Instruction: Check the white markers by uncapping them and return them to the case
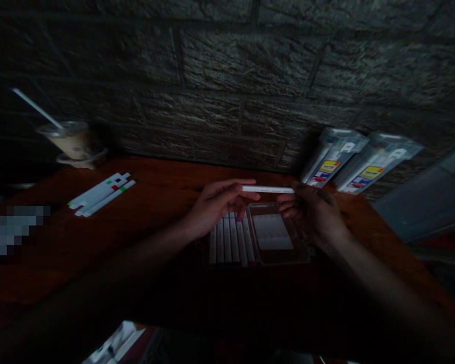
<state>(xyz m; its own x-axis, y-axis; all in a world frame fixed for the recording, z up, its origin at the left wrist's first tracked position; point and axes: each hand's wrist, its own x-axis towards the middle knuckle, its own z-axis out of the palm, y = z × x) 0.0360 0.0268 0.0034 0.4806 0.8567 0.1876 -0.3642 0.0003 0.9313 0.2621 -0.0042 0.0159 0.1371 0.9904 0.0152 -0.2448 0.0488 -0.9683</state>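
Note:
A white marker pen lies level in the air between my two hands. My left hand pinches its left end between thumb and fingers. At the other end, my right hand grips it, its fingertips covering the tip. Below them an open clear plastic case rests on the wooden table. Several white markers stand side by side in the case's left half, partly hidden by my left hand. A white card or paper shows in the right half.
Several loose white markers with coloured ends lie on the table at left. Behind them stands a plastic drink cup with a straw. Two closed marker cases lean upright by the stone wall at right.

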